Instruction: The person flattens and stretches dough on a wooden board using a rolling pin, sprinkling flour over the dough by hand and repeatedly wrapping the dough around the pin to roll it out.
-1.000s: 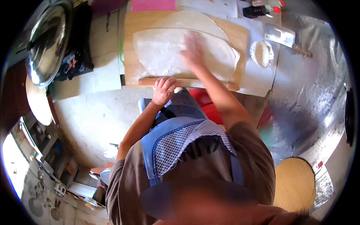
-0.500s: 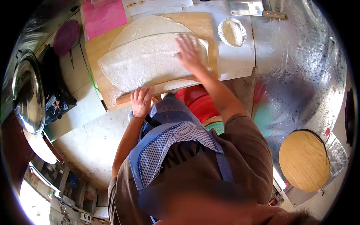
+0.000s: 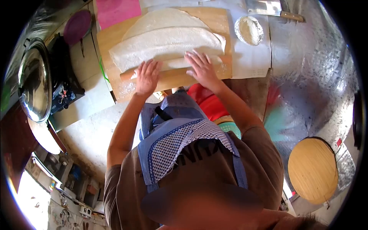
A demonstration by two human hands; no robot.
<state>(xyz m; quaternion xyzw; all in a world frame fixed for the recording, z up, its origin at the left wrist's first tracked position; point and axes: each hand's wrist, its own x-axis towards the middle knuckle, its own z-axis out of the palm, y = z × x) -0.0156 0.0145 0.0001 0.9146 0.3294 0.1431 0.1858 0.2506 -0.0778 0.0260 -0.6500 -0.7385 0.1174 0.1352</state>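
A wide sheet of pale, floured dough (image 3: 168, 43) lies on a wooden board (image 3: 228, 38), its far part folded or layered. Along its near edge a long wooden rolling pin (image 3: 227, 59) is partly wrapped in dough, with bare wood showing at both ends. My left hand (image 3: 146, 76) rests on the pin's left part, its fingers stretched forward. Over the pin's right part lies my right hand (image 3: 202, 70), fingers spread and pointing away from me. Both palms face down, and neither hand is wrapped round the pin.
A bowl of flour (image 3: 249, 30) stands right of the board, near a cleaver (image 3: 268, 7). At the left are a purple round lid or pan (image 3: 77, 27) and a large shiny lid (image 3: 36, 84). A red container (image 3: 207, 101) sits below the board's edge. A round wooden board (image 3: 313, 170) is at right.
My right hand has come down from the dough's surface onto the rolling pin. The pin has moved away from me, dough now wrapped round it, and my left hand has moved forward with it.
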